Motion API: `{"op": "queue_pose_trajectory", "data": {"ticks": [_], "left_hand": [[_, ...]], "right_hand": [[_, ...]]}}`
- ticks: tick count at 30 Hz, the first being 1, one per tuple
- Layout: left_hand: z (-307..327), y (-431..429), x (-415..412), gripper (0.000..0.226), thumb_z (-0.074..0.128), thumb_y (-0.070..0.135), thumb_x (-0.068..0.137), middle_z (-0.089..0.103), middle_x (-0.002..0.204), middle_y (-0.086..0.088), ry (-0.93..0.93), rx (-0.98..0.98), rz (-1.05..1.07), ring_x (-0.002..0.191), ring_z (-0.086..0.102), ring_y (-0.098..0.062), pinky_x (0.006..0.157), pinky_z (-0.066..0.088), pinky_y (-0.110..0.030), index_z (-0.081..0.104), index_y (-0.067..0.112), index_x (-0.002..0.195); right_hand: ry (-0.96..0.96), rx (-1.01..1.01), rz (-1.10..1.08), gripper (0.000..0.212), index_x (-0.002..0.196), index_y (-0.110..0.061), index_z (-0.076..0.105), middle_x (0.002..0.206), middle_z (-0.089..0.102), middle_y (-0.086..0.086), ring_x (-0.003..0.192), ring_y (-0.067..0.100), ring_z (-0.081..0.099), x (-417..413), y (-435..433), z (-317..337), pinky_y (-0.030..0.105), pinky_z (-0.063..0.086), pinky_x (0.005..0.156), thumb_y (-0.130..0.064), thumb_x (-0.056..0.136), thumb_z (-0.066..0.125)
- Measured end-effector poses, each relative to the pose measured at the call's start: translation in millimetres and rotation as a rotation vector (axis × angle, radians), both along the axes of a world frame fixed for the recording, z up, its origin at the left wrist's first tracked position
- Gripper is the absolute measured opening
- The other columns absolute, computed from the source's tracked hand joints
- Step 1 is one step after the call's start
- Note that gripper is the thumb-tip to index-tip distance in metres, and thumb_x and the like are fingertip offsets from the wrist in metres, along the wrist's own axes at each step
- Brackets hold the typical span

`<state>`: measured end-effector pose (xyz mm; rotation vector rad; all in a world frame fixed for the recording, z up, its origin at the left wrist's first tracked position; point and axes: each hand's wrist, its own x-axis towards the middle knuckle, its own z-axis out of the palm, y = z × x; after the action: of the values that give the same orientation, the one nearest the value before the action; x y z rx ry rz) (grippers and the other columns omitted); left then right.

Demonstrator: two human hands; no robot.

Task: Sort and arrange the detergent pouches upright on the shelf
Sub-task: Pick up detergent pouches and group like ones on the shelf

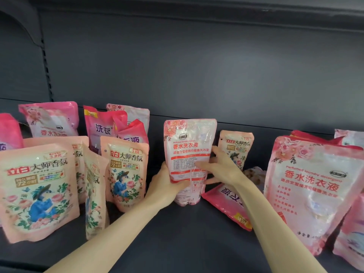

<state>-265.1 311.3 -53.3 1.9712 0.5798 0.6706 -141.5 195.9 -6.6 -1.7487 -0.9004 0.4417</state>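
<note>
Detergent pouch [188, 146] is held upright at the middle of the shelf [177, 233], between a floral pouch [126, 170] and a flat pink pouch [226, 205]. A slump or forward topple may be expected on release, since the soft base looks rounded and poorly seated; the flat pink pouch just beside it could be leaned upon. Its lower left edge is gripped by the left hand [165, 186], curled round it. The right hand [222, 168] is laid with fingers [201, 164] spread against the front and right edge.
</note>
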Motion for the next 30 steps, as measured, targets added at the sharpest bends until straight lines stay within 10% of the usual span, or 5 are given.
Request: {"op": "queue_pose_trajectory", "data": {"ticks": [7,30], "left_hand": [[-1.8,12.7,34.2,0.043,0.074,0.018,0.079,0.063,0.113,0.0,-0.127,-0.042,0.202,0.105,0.062,-0.02,0.077,0.049,-0.029,0.041,0.016,0.107],[-28.7,31.7,39.8,0.073,0.073,0.015,0.079,0.055,0.13,-0.001,-0.065,0.094,0.205,0.119,0.054,-0.02,0.096,0.046,-0.036,0.031,0.02,0.138]], "right_hand": [[-0.005,0.146,-0.143,0.04,0.123,-0.01,0.043,0.117,0.062,0.011,0.1,0.023,0.065,16.1,38.3,-12.2,0.032,0.059,0.07,-0.012,0.088,0.064],[-0.168,0.025,-0.15,0.051,0.136,-0.017,0.041,0.127,0.058,0.009,0.117,0.024,0.056,22.7,48.6,-23.2,0.046,0.049,0.097,-0.017,0.09,0.062]]}}
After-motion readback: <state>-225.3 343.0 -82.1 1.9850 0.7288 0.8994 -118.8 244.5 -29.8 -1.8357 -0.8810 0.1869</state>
